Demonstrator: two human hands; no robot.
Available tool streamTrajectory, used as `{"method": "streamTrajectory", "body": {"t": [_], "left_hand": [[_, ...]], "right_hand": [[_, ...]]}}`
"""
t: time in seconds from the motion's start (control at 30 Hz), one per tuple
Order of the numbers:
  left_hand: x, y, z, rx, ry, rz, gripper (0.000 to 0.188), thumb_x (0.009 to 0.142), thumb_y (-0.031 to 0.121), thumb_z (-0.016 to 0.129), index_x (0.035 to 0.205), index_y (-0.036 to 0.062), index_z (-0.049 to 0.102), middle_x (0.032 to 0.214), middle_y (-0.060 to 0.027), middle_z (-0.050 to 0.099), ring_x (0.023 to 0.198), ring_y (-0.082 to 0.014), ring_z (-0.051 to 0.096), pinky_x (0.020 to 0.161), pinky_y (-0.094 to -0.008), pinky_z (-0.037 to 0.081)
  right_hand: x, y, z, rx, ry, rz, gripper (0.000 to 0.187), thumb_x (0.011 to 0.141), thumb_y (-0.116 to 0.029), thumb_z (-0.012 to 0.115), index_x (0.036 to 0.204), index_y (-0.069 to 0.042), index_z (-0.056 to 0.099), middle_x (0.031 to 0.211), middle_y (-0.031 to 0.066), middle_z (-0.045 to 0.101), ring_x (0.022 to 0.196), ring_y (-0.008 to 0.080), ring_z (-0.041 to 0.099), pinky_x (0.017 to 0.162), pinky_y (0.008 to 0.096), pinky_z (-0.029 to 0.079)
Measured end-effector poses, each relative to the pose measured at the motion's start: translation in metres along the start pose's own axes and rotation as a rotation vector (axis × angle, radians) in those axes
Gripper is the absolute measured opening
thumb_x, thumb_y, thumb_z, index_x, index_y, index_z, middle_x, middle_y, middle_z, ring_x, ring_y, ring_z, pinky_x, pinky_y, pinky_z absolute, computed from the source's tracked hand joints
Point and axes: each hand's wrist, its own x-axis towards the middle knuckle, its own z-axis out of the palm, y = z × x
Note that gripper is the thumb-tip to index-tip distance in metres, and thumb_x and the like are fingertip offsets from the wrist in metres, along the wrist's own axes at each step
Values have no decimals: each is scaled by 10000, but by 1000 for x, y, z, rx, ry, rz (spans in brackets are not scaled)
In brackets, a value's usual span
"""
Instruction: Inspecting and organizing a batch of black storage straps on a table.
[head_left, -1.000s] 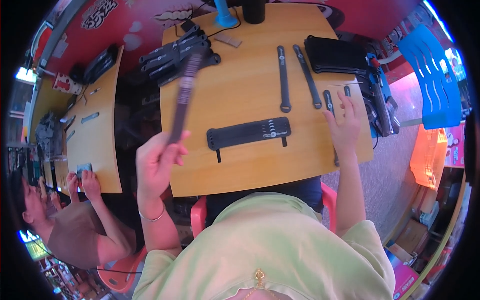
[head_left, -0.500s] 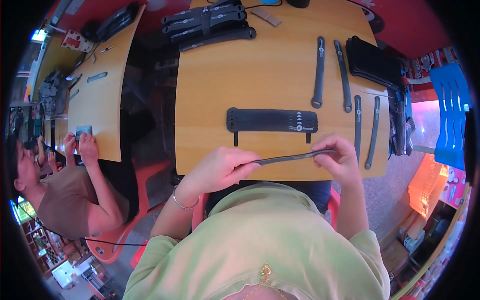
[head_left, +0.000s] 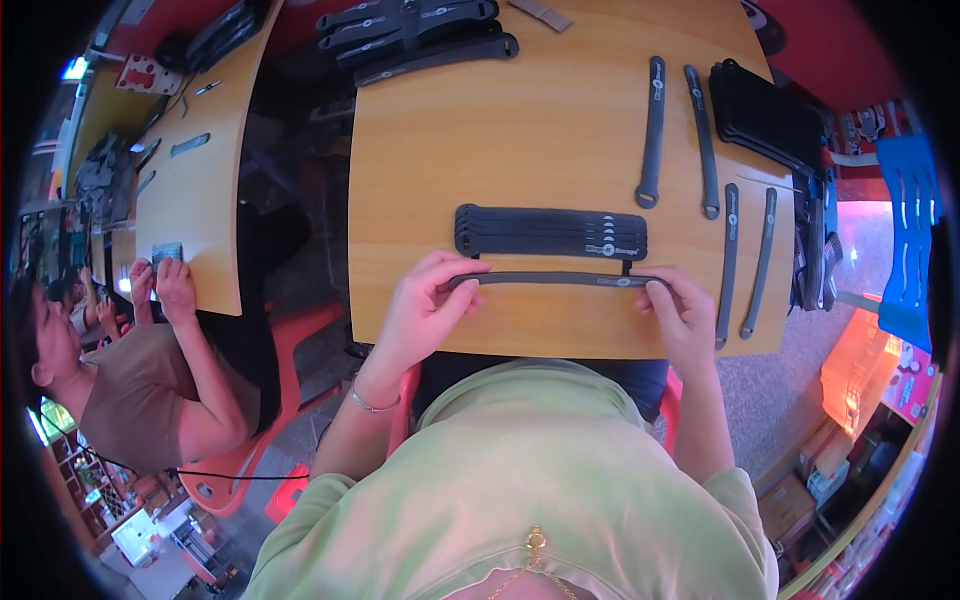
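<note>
A dark grey strap (head_left: 555,279) with a pale printed mark is stretched nearly straight between my hands, just on the near side of a row of overlapping straps. My left hand (head_left: 425,305) pinches its left end, thumb against fingers. At the other end, my right hand (head_left: 683,312) grips it the same way. The overlapping dark straps (head_left: 530,230) lie neatly fanned on the wooden table (head_left: 440,140). Two narrow black strips show at that row's near edge, one by each end; the held strap partly covers them.
Loose straps (head_left: 652,130) lie singly on the table's right side, near a black pile (head_left: 765,115). Bundled straps (head_left: 420,35) sit at the far left, with a small brown piece (head_left: 541,13) beside them. Another person (head_left: 150,390) works at a separate table (head_left: 205,100) to the left.
Both hands have moved farther from my body, toward the fanned straps, and the left one also shifted left. The held strap now shows more of its length and lies straighter.
</note>
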Motion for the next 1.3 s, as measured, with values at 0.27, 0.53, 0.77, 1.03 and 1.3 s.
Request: {"method": "streamTrajectory", "body": {"t": [0.27,0.53,0.77,1.03,1.3], "left_hand": [[5,-21,-4,-232,193,-121,171,863,-18,566,1033,-33,565,845,-77,641,759,-132,642,678,-217,514],[13,-18,-6,-163,258,-171,122,857,-26,569,978,-25,560,805,-59,627,709,-129,642,632,-210,513],[16,-26,-8,-131,306,-114,90,844,18,612,899,-2,544,721,-25,596,612,-71,593,529,-182,463],[17,-26,-6,-90,341,-155,82,836,34,624,871,7,555,683,3,573,560,-36,541,457,-162,402],[20,-25,-3,-23,374,-152,78,817,30,635,854,5,571,675,14,562,533,-29,502,438,-159,383]], "right_hand": [[9,7,1,-162,146,-119,205,872,23,527,1034,-13,646,857,25,532,698,67,493,610,176,400],[14,10,3,-243,221,-126,201,842,19,583,1016,-39,667,770,6,507,663,61,454,580,174,368],[16,21,8,-242,252,-163,190,843,18,589,1022,-18,642,782,-8,512,667,55,444,594,173,372],[16,26,10,-69,279,-138,195,838,48,593,1017,-17,547,803,-27,491,702,39,448,644,158,384],[17,25,11,-66,305,-129,190,838,36,601,999,-26,521,803,-23,493,701,40,455,640,159,386]]}}
